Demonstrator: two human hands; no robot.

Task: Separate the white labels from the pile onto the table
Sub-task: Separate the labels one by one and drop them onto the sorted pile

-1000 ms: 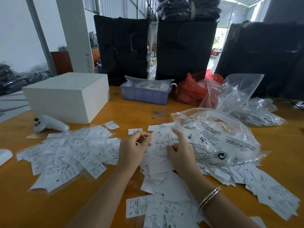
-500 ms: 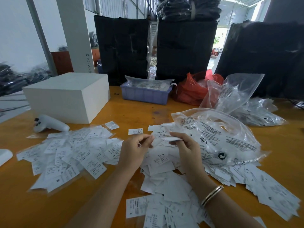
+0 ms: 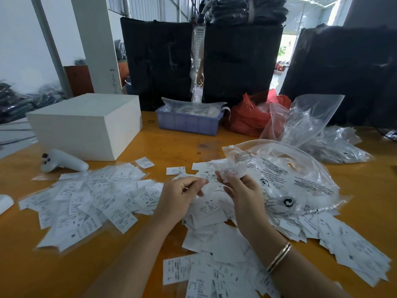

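At the far left of the orange table stands a white box, with a white handheld controller lying just in front of it. Farther back in the middle sits a blue tray holding clear packets, then a red bag and a heap of clear plastic bags at the far right. A large printed plastic bag lies over the right part of the paper heap, just behind the right hand.

The white labels are small printed slips, some in clear sleeves. A spread of sorted labels lies on the left, and the pile runs from the middle toward the near right.

The left hand hovers over the pile with fingers curled inward, thumb and fingertips pinching the edge of a slip. The right hand, with a gold bracelet on its wrist, is raised beside it, thumb and fingers pinching a label.
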